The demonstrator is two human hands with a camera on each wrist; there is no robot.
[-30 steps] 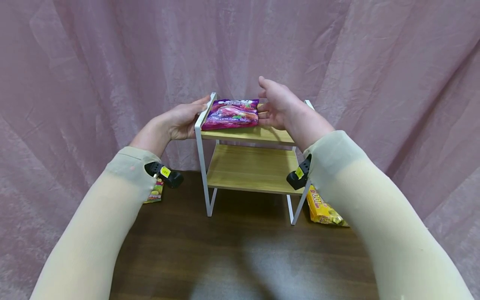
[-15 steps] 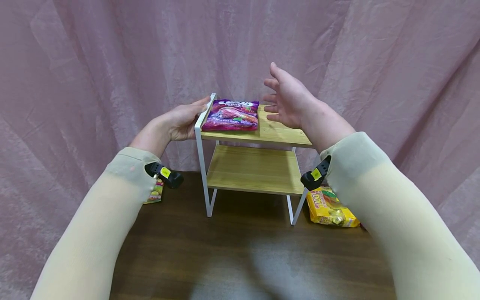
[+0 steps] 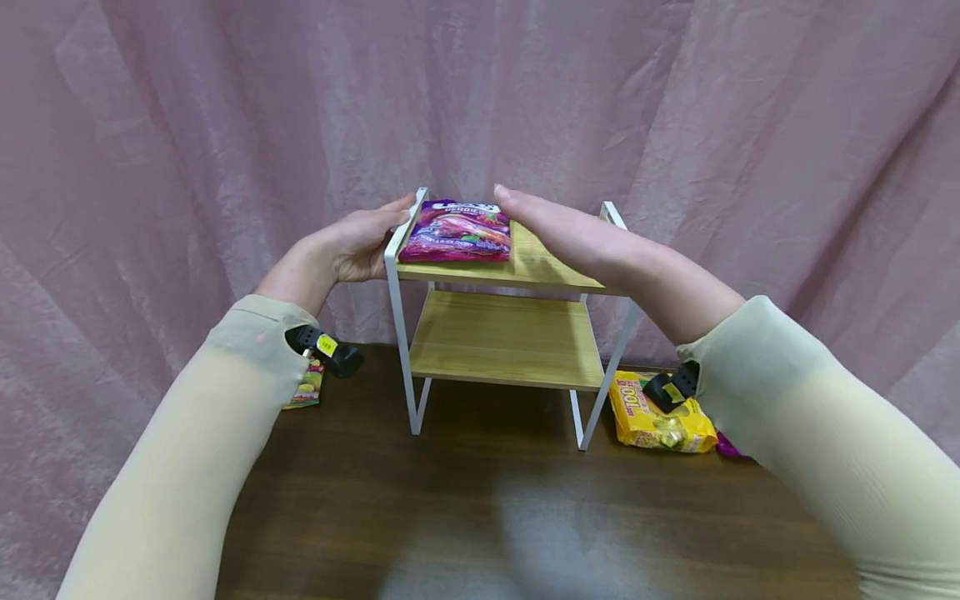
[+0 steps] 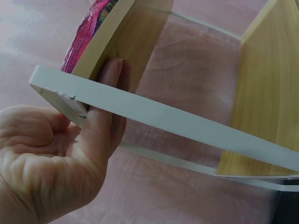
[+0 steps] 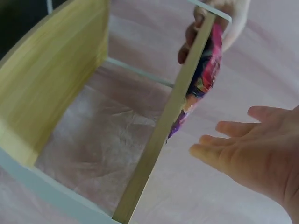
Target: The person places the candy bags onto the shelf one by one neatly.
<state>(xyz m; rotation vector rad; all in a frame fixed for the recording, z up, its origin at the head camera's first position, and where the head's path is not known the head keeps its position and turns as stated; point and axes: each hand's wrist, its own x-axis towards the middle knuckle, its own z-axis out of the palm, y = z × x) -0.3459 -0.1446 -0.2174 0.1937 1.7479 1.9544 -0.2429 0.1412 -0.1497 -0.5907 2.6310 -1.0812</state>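
Note:
A two-tier rack (image 3: 502,337) with wooden boards and a white metal frame stands in the middle of the head view. On the left of its top board lies a purple-pink candy bag (image 3: 459,233) with "berries" lettering. My left hand (image 3: 362,243) grips the rack's upper left end. In the left wrist view its fingers (image 4: 96,135) reach past the white frame and under the top board. My right hand (image 3: 588,237) hovers over the board's right part, fingers straight, thumb tip overlapping the bag's right edge. The right wrist view shows these fingers (image 5: 212,154) apart from the bag.
On the dark wooden surface (image 3: 465,500), a yellow snack bag (image 3: 663,429) lies right of the rack, with a purple packet (image 3: 727,447) behind the right sleeve. A colourful packet (image 3: 306,387) shows by the left wrist. A pink curtain (image 3: 300,100) hangs behind.
My right hand drew back from the bag's right side to the right, then turned palm down and came over the board. The left hand and the bag stayed in place.

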